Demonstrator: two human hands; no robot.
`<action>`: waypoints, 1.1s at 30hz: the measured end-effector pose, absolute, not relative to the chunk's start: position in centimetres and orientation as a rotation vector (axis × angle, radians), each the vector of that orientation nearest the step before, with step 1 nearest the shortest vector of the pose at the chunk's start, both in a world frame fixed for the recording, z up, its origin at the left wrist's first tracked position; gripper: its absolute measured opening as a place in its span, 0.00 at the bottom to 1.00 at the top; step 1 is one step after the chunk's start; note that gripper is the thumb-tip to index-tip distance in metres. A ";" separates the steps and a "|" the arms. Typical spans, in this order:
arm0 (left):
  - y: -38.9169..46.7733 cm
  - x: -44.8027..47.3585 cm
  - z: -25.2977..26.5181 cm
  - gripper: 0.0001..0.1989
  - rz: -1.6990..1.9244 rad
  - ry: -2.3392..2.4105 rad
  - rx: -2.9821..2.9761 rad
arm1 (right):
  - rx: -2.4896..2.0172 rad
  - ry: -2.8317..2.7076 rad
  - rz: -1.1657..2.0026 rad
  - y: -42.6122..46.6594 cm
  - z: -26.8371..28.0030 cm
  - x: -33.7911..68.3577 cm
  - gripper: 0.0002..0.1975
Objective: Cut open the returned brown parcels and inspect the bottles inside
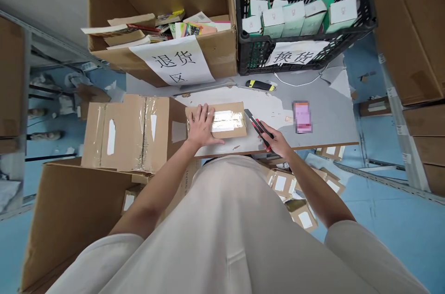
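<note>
On the white tabletop lies a small cardboard box [227,132] with shiny clear tape and a white label along its top. My left hand [200,129] rests flat on the box's left end, fingers spread. Just right of the box, my right hand [274,140] grips a black and red box cutter [257,123]. The cutter's tip points up and left, close to the box's right end; whether it touches cannot be made out. Left of my left hand sits a larger taped carton [128,131].
A big carton [215,60] of books and a black crate [302,36] of green-white boxes stand at the back. Before them lies a yellow-black utility knife [260,85]. A blurred pink item [302,118] lies right. Below are an open carton [79,210] and several parcels [304,217].
</note>
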State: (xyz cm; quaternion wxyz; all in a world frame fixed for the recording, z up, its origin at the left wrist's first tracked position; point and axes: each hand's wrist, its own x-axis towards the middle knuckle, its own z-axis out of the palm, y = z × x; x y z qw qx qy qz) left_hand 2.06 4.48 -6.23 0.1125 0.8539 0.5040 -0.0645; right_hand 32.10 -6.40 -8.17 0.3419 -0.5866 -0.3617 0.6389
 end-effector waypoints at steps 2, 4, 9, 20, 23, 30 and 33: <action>4.5 2.0 -6.5 0.67 -0.151 1.465 2.505 | -1.546 -0.986 1.685 -6.0 -8.0 32.6 0.34; 4.6 1.9 -6.7 0.67 -0.112 1.457 2.493 | -1.592 -1.067 1.696 -5.2 -7.6 33.2 0.32; 4.8 2.0 -7.0 0.65 -0.040 1.526 2.422 | -1.665 -1.285 1.703 -3.9 -6.7 34.4 0.32; 5.2 2.1 -7.2 0.64 -0.017 1.521 2.366 | -1.669 -1.353 1.701 -7.4 -6.6 34.5 0.31; 5.1 2.1 -7.2 0.64 -0.038 1.518 2.373 | -1.661 -1.299 1.747 -8.5 -6.4 34.2 0.32; 5.2 2.1 -7.0 0.65 -0.090 1.524 2.379 | -1.659 -1.253 1.784 -10.1 -6.2 35.1 0.32; 5.3 2.5 -6.7 0.65 -0.122 1.523 2.377 | -1.685 -1.105 1.608 -10.4 -6.2 35.7 0.34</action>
